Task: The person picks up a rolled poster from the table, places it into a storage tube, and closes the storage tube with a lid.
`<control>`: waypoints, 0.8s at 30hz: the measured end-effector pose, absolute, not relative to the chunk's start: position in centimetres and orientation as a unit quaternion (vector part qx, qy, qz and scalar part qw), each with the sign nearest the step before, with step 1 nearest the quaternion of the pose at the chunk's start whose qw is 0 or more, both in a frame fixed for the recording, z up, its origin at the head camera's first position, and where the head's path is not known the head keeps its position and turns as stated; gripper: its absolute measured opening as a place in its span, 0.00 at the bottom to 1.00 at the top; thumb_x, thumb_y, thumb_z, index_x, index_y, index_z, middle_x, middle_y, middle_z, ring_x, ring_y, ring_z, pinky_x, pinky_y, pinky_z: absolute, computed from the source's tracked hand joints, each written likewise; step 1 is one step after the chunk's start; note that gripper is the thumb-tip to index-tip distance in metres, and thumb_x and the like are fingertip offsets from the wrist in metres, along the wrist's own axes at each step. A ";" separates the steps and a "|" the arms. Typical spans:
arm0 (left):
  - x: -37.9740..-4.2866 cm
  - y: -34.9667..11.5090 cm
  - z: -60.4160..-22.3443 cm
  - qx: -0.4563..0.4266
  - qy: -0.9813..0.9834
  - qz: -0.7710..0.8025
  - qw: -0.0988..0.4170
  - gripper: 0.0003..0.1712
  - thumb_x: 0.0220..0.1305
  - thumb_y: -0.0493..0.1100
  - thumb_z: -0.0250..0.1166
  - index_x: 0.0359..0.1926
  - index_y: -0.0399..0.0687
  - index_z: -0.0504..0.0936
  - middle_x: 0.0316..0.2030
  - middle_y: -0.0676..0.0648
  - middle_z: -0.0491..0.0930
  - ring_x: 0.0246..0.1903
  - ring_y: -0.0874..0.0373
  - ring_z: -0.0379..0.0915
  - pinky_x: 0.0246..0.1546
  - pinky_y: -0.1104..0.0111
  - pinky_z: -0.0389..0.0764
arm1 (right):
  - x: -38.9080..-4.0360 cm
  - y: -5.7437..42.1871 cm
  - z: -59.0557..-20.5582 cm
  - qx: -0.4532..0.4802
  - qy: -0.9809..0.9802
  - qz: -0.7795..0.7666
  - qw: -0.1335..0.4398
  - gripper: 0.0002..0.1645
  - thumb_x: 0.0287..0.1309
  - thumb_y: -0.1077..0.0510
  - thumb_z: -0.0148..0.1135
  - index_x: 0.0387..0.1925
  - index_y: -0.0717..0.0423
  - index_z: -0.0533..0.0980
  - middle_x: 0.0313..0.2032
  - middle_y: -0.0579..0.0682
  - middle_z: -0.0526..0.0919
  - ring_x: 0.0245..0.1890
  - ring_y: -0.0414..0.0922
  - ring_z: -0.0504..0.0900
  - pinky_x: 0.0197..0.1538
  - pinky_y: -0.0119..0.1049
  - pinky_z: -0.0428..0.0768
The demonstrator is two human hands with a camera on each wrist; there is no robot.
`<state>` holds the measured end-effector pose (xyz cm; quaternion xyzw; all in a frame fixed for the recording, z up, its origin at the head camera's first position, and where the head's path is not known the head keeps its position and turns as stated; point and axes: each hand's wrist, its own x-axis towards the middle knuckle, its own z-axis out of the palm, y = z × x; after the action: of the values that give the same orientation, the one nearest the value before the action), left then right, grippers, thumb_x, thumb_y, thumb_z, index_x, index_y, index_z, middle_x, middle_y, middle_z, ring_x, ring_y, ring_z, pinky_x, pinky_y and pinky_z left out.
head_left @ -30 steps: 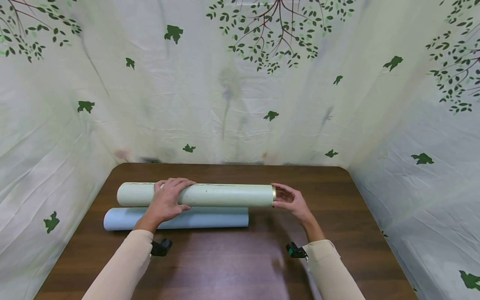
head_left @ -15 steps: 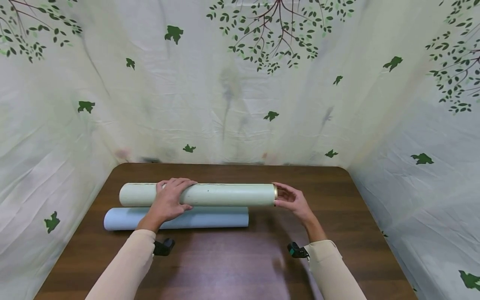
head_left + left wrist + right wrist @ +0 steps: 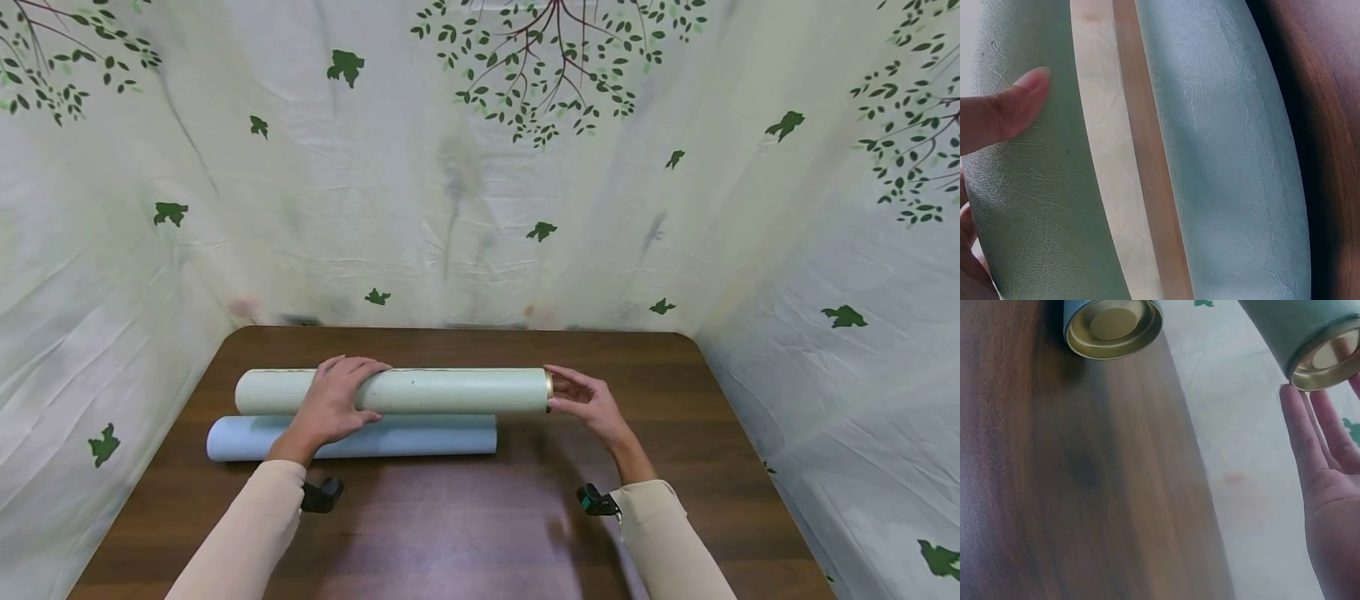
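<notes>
A long pale green tube [image 3: 457, 391] with a textured skin lies level across the head view, behind a light blue tube [image 3: 420, 435] resting on the table. My left hand [image 3: 335, 404] grips the green tube left of its middle, thumb [image 3: 1029, 94] on the near side and fingers going round the far side. At its right end, a recessed gold metal cap [image 3: 1329, 365] shows in the right wrist view. My right hand [image 3: 588, 406] touches that end's rim with extended fingertips, the palm facing it. A similar gold cap [image 3: 1113, 328] closes the blue tube's end.
The dark wooden table [image 3: 465, 533] has rounded far corners. White cloth [image 3: 480, 250] printed with green leaves hangs behind and at both sides. Black wrist cameras [image 3: 322, 495] sit at both cuffs.
The green tube and my left hand shift slightly right, then back left. My right hand stays at the tube's end. The blue tube has not moved.
</notes>
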<state>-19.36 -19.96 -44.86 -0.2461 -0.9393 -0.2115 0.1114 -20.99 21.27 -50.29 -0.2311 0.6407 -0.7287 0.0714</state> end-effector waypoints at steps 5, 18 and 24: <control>-19.4 -20.1 -44.9 -0.256 -0.937 -0.213 0.100 0.40 0.38 0.39 0.81 0.57 0.44 0.77 0.53 0.42 0.77 0.55 0.42 0.70 0.61 0.45 0.58 | -20.8 21.4 -50.3 -0.252 0.643 -0.720 0.074 0.37 0.52 0.71 0.68 0.63 0.74 0.65 0.56 0.49 0.76 0.56 0.51 0.77 0.49 0.40 0.80; -19.5 -19.7 -44.5 -0.276 -0.935 -0.196 0.105 0.40 0.40 0.40 0.80 0.58 0.44 0.76 0.54 0.42 0.76 0.54 0.44 0.71 0.54 0.43 0.63 | -20.4 21.6 -50.1 -0.234 0.640 -0.731 0.036 0.34 0.47 0.71 0.70 0.58 0.71 0.71 0.51 0.48 0.81 0.50 0.46 0.81 0.47 0.39 0.81; -19.7 -19.5 -44.5 -0.278 -0.935 -0.190 0.114 0.39 0.38 0.39 0.81 0.56 0.43 0.77 0.52 0.42 0.77 0.53 0.43 0.72 0.53 0.42 0.63 | -20.4 21.7 -50.2 -0.235 0.641 -0.730 0.031 0.34 0.47 0.75 0.68 0.58 0.76 0.69 0.50 0.47 0.81 0.50 0.47 0.82 0.45 0.40 0.82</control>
<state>-19.70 -19.51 -44.46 -0.2783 -0.9345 -0.1904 0.1138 -20.40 21.67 -50.21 -0.2354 0.6410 -0.7298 0.0313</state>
